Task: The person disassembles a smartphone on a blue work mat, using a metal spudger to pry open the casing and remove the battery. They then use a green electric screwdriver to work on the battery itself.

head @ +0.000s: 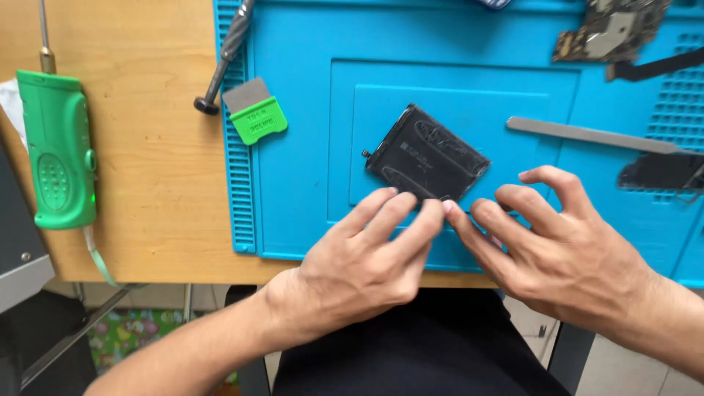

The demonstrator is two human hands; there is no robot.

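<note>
Both hands meet at the near corner of a flat black battery [427, 154] that lies tilted in the middle of the blue work mat [308, 220]. The left hand [367, 268] stretches its fingers forward so the tips rest on the battery's near edge, and the right hand [565, 253] brings its forefinger tip to the same corner, the other fingers spread and lifted; whether either hand pinches something thin there I cannot tell, since the fingertips cover the spot. The battery lies loose on the mat, outside any phone body, so its removal looks done, and the fingers seem to be working at film or adhesive on its edge. Outward, a flat metal spudger [594, 136] lies toward the mat's right side, a circuit board [612, 29] sits at the far right corner, and a green scraper [254, 114] rests near the mat's left edge. On the wooden tabletop [147, 183] to the left stands a green handheld tool [59, 147].
</note>
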